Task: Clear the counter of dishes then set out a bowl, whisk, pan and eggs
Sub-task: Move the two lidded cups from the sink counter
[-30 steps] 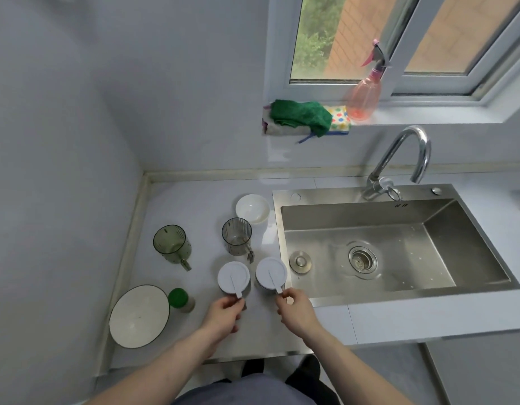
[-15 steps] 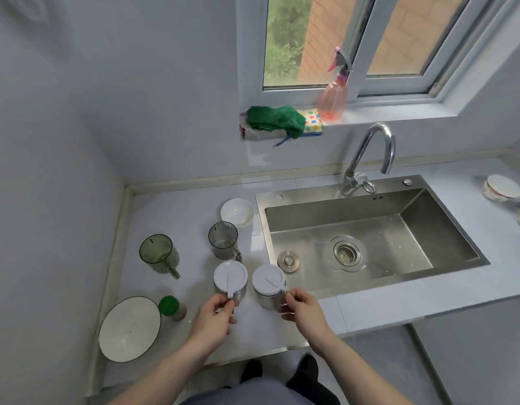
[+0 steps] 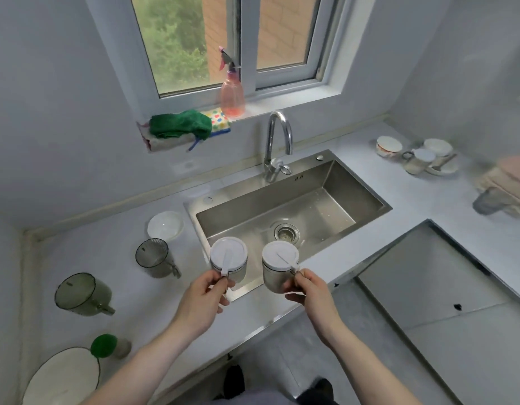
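Note:
My left hand grips the handle of a steel mug with a white lid, held in the air over the sink's front left corner. My right hand grips the handle of a second white-lidded steel mug, also lifted, over the sink's front edge. On the counter to the left stand a small white bowl, a grey clear cup, a green clear cup, a green-capped jar and a large white bowl.
The steel sink with its tap lies ahead. Far right on the counter sit a white bowl and a cluster of cups and dishes. A hob cover lies at right. A pink spray bottle and cloths stand on the sill.
Both hands have lifted the two lidded mugs off the counter and carried them right, over the sink's edge. The view has swung right, showing the right-hand counter.

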The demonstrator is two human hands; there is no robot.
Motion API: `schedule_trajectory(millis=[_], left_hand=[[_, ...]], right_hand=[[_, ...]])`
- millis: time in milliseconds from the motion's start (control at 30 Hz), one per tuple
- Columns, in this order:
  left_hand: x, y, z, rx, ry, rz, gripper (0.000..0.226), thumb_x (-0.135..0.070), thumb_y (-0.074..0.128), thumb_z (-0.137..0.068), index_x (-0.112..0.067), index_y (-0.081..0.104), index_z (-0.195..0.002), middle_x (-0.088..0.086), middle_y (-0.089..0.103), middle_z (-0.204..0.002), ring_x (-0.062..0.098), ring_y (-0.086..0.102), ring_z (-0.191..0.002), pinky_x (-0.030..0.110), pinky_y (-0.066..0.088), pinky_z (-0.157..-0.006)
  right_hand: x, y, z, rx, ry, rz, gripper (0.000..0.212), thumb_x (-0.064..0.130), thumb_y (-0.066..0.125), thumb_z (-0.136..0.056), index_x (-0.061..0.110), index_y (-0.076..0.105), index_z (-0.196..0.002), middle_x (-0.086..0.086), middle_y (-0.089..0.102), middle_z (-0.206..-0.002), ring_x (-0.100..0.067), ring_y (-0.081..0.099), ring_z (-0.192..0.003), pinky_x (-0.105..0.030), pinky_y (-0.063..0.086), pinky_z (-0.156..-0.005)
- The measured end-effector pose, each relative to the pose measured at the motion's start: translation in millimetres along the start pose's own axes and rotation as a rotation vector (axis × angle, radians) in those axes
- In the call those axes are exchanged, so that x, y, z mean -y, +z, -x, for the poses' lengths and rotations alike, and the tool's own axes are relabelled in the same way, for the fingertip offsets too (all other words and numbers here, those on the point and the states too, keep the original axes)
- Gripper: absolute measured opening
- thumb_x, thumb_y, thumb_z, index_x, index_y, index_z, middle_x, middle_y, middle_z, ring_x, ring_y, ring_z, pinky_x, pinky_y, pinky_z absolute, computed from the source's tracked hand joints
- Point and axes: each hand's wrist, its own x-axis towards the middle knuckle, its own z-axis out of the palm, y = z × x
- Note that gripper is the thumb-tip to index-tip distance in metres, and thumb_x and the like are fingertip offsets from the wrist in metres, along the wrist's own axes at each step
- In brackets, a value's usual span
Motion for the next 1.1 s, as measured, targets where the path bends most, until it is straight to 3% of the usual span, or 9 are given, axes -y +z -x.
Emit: schedule_trajectory(millis=[267,367,467,600,733,867,933,1100], left_hand=[[-60,95,6,0.134,0.065,-0.075,0.023,-0.035,0.057,-0.087,-0.014,0.065,-0.087,-0.009,0.075,-0.094,0.012,0.064,-0.067,0.033,0.052,-0.066],[-75,144,11,0.173,0.107,-0.101,0.018,-0.019,0.055,-0.1,-0.008,0.068,-0.093,-0.006,0.074,-0.093,0.013,0.063,-0.068,0.034,0.053,-0.067],[-93,201,25,0.2,0.132,-0.134,0.02,-0.014,0.054,-0.101,-0.009,0.072,-0.095,-0.003,0.07,-0.091,0.012,0.062,-0.068,0.033,0.054,-0.069],[-116,272,48,0.29,0.16,-0.115,0.017,-0.028,0.06,-0.093,-0.017,0.073,-0.09,0.006,0.073,-0.1,0.01,0.061,-0.065,0.034,0.053,-0.069],[-129,332,68,0.385,0.187,-0.128,0.017,-0.031,0.061,-0.088,-0.016,0.069,-0.087,0.014,0.072,-0.103,0.013,0.06,-0.065,0.037,0.053,-0.068],[-138,394,86,0.49,0.196,-0.197,0.034,-0.049,0.06,-0.074,-0.022,0.074,-0.089,-0.004,0.07,-0.083,0.015,0.064,-0.07,0.042,0.056,-0.075],[-143,427,91,0.546,0.209,-0.234,0.032,-0.047,0.059,-0.077,-0.021,0.074,-0.09,-0.012,0.07,-0.076,0.016,0.064,-0.07,0.042,0.055,-0.076],[-162,501,99,0.679,0.258,-0.332,0.027,-0.043,0.056,-0.083,-0.023,0.074,-0.089,0.0,0.074,-0.087,0.015,0.065,-0.071,0.037,0.055,-0.071]], right_hand=[[18,-112,37,-0.159,-0.075,-0.103,0.029,0.009,0.049,-0.101,0.01,0.06,-0.074,-0.006,0.069,-0.078,-0.017,0.063,-0.077,-0.031,0.053,-0.076],[18,-162,55,-0.215,-0.092,-0.132,0.037,0.01,0.049,-0.103,0.016,0.057,-0.067,-0.01,0.069,-0.079,-0.019,0.065,-0.078,-0.032,0.052,-0.077],[9,-220,75,-0.282,-0.106,-0.178,0.044,0.011,0.049,-0.103,0.021,0.055,-0.061,-0.012,0.068,-0.08,-0.021,0.065,-0.079,-0.033,0.053,-0.077],[0,-294,94,-0.347,-0.117,-0.217,0.036,0.014,0.048,-0.106,0.013,0.048,-0.069,-0.012,0.067,-0.079,-0.023,0.065,-0.08,-0.032,0.054,-0.078],[-9,-353,112,-0.409,-0.144,-0.255,0.036,0.016,0.049,-0.106,0.012,0.047,-0.071,-0.009,0.069,-0.078,-0.021,0.068,-0.08,-0.039,0.053,-0.085],[-25,-414,141,-0.509,-0.133,-0.317,0.037,0.018,0.048,-0.107,0.011,0.048,-0.071,-0.01,0.069,-0.078,-0.024,0.068,-0.081,-0.044,0.054,-0.09],[-35,-444,154,-0.577,-0.13,-0.336,0.038,0.02,0.048,-0.107,0.012,0.05,-0.071,-0.01,0.07,-0.079,-0.025,0.069,-0.084,-0.045,0.054,-0.09],[-52,-502,180,-0.732,-0.112,-0.428,0.036,0.019,0.047,-0.107,0.01,0.051,-0.073,-0.011,0.068,-0.079,-0.026,0.069,-0.084,-0.036,0.055,-0.081]])
